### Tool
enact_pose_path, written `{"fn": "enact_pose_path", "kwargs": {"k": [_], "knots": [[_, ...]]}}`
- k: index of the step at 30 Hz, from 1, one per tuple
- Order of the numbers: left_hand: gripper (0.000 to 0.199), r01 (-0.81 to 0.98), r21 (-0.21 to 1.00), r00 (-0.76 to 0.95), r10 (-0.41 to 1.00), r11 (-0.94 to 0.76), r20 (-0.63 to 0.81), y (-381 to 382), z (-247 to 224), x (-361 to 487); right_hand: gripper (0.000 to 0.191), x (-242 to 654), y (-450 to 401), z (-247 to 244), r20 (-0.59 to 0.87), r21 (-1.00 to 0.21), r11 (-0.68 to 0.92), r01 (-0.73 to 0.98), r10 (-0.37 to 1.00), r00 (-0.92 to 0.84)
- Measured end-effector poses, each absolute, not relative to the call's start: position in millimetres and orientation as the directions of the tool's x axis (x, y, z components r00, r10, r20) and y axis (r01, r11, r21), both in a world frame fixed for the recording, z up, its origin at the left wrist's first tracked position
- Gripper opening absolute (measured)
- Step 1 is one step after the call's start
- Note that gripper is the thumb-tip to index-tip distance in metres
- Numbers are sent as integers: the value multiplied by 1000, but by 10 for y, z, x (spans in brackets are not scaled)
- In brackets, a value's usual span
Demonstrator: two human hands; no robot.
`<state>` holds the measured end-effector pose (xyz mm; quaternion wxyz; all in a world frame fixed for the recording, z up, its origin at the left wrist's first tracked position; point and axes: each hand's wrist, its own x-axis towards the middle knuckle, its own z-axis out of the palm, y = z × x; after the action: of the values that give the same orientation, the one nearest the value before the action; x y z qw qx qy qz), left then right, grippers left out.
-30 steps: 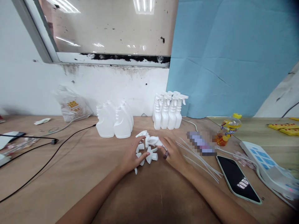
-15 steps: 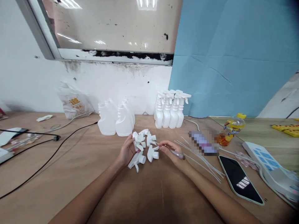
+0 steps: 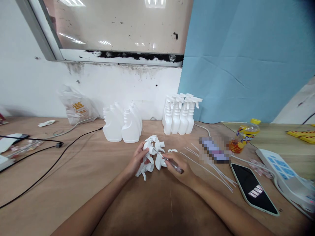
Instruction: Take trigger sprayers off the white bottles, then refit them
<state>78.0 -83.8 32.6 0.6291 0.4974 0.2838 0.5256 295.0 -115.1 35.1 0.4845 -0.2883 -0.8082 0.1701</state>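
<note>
My left hand (image 3: 138, 158) is closed around a white trigger spray head (image 3: 149, 150), its round collar turned to the right. In my right hand (image 3: 180, 167) is a screwdriver (image 3: 175, 166) with a clear brownish handle. Its thin metal shaft reaches to the collar of the held spray head; whether the tip is inside I cannot tell. Several other white spray heads lie close around on the table, among them one (image 3: 159, 161) beside the shaft and one (image 3: 145, 169) below my left hand. A small white looped piece (image 3: 172, 150) lies just beyond my right hand.
Headless white bottles (image 3: 130, 127) stand at the back, left of several bottles with spray heads (image 3: 179, 116). Thin white tubes (image 3: 214, 167), a phone (image 3: 254, 188), a drink bottle (image 3: 244, 136) and a power strip (image 3: 283, 170) are on the right. A black cable (image 3: 66, 150) crosses the left.
My right hand has turned the screwdriver and brought its shaft up to the held spray head. The spray head has moved slightly right and its collar has swung round toward the screwdriver.
</note>
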Motion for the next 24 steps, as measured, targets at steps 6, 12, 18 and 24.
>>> {"fn": "enact_pose_path", "kwargs": {"k": [6,12,18,24], "knots": [[38,-291,952,355,913,-93,198,-890,337,794,21,2892,-1205,220,779,-452,800,394,570,-263],[39,-160,984,333,934,-79,129,-909,349,742,21,2814,-1235,231,581,-794,601,84,793,-182],[41,-97,993,371,923,-73,104,-921,398,749,27,2799,-1166,294,381,-909,307,-281,886,-264],[39,-358,933,232,972,43,44,-880,418,789,27,2719,-1258,362,482,-870,484,-98,790,-378]]}}
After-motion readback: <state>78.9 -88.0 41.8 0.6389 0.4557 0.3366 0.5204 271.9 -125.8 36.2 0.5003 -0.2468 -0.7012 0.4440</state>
